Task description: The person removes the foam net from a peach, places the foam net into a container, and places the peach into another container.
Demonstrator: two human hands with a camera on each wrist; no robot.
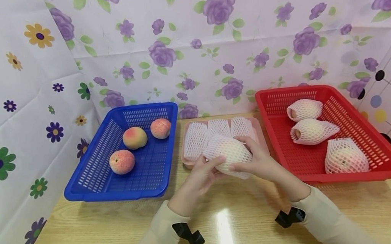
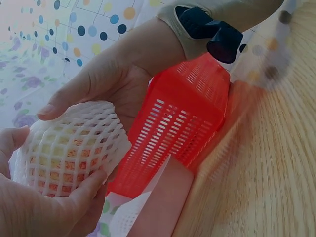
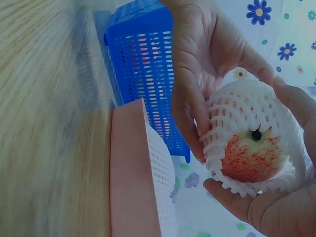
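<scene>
Between both hands, a peach (image 3: 254, 155) sits inside a white foam net sleeve (image 1: 232, 151), held above the table in front of a pink tray. My left hand (image 1: 202, 173) grips it from the left, thumb on top and fingers beneath. From the right, my right hand (image 1: 258, 161) holds the netted peach between thumb and fingers. In the right wrist view the peach's red-speckled end with a dark stem spot shows through the sleeve's opening. The left wrist view shows the netting wrapped over the other side.
The pink tray (image 1: 188, 162) holds several flat foam net sleeves (image 1: 197, 139). A blue basket (image 1: 118, 195) at left contains three bare peaches (image 1: 122, 162). At right, a red basket (image 1: 355, 176) contains three netted peaches (image 1: 311, 131). A flowered cloth (image 1: 182, 42) hangs behind.
</scene>
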